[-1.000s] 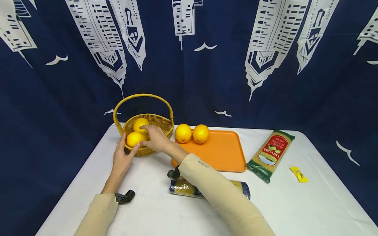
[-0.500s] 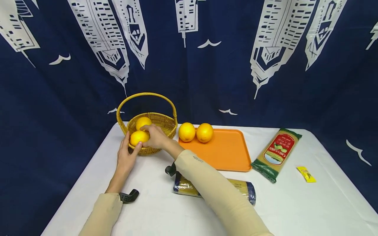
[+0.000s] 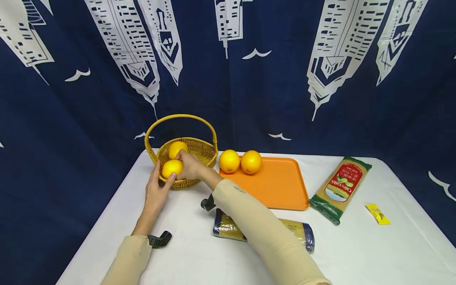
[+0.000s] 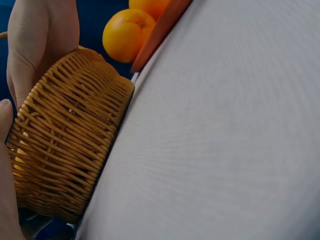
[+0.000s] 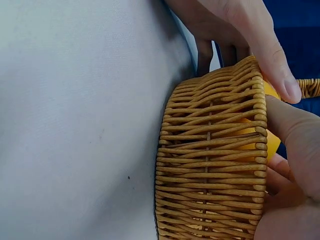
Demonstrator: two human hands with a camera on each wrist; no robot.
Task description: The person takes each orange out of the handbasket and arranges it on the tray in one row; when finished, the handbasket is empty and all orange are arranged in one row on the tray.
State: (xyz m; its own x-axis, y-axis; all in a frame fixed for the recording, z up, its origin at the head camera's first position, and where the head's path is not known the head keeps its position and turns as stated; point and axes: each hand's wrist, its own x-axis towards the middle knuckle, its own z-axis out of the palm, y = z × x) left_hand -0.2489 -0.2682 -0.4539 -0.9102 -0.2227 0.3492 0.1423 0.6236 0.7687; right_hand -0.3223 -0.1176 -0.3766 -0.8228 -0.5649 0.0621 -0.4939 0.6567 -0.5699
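A yellow wicker basket [image 3: 204, 152] with a tall arched handle stands at the table's back left. My left hand [image 3: 156, 194] grips its near left side, with the thumb [image 5: 280, 75] over the rim and the fingers outside the wall. My right hand [image 3: 192, 165] reaches inside and holds the front orange [image 3: 172, 169], its fingers curled over the far side. Behind that fruit lies another orange [image 3: 177, 149]. In the left wrist view the basket's wall [image 4: 70, 135] hides most of the held orange.
An orange tray [image 3: 274, 186] right of the basket bears two oranges [image 3: 229, 161] at its left end. A blue-ended pasta packet [image 3: 228, 229] lies under the right forearm. Farther right are a green-ended Olivoilà pasta packet [image 3: 340, 190] and a small yellow sachet [image 3: 378, 214].
The head view has turned slightly left, so everything sits farther right in it. Both hands stay at the basket, and the held orange has hardly moved within it.
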